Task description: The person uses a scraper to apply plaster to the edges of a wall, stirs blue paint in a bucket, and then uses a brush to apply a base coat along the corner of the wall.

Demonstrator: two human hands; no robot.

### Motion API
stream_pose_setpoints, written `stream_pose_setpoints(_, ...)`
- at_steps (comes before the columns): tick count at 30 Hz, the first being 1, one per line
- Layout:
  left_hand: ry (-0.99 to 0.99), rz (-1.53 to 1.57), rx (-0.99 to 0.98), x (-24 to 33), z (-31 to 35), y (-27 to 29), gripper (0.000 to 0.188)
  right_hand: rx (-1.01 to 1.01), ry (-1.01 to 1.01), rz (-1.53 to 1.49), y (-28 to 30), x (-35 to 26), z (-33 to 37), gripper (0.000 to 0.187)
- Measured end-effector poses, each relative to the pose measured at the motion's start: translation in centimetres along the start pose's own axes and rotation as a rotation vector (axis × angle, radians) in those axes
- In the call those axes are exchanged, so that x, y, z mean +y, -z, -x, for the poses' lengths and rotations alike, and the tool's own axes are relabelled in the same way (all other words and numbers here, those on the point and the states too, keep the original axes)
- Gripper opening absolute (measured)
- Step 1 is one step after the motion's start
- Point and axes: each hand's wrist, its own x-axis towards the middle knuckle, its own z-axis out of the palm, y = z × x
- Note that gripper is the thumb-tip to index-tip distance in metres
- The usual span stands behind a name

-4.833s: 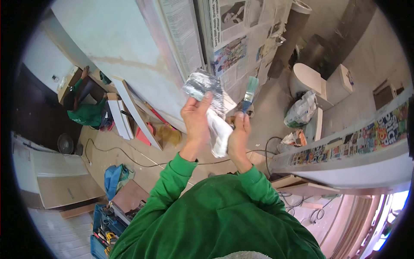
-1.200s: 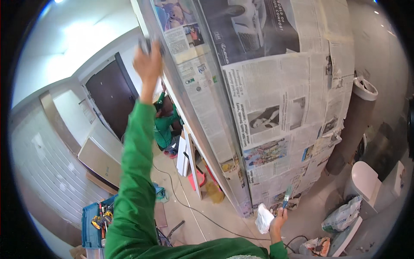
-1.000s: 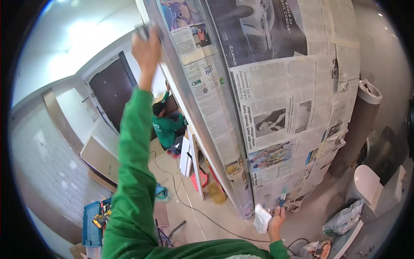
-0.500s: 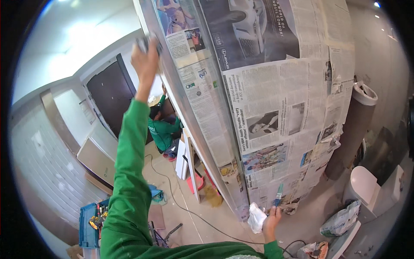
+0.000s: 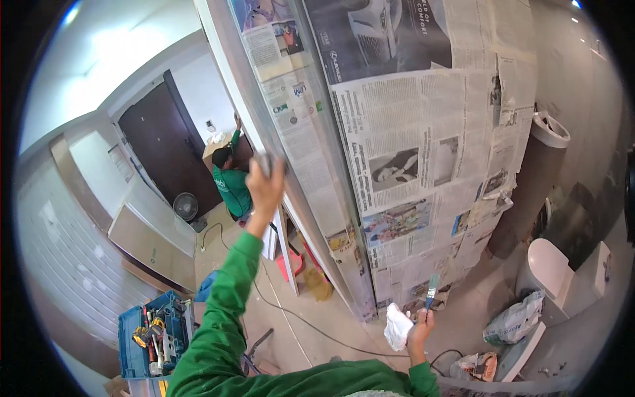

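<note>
1. While my left hand [image 5: 266,188] is raised against the newspaper-covered frame edge [image 5: 301,172], its grip closes on a small grey thing I cannot identify.
2. My right hand [image 5: 419,329], low, grips a light, stiff paintbrush [image 5: 431,291] by the handle, plus a soft white rag [image 5: 397,326].

Printed newspaper sheets [image 5: 423,152], grey-white with colour photos, cover the wall just right of the raised left hand [image 5: 266,188] and above the right hand [image 5: 421,325]. A crumpled printed plastic bag [image 5: 514,319] lies on the floor, right of the right hand.
</note>
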Motion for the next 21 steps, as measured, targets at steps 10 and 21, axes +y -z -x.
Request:
stream_pose_setpoints(10, 0.285, -0.148, 0.031, 1.5, -13.1, 1.4, 0.031, -0.098, 0.006, 0.071, -0.5, -1.6, 0.7, 0.021)
stream_pose_setpoints(21, -0.070, -0.555, 0.250, 1.1, -24.8, -0.2, 0.048, -0.069, -0.011, 0.033, -0.5, 1.6, 1.0, 0.023)
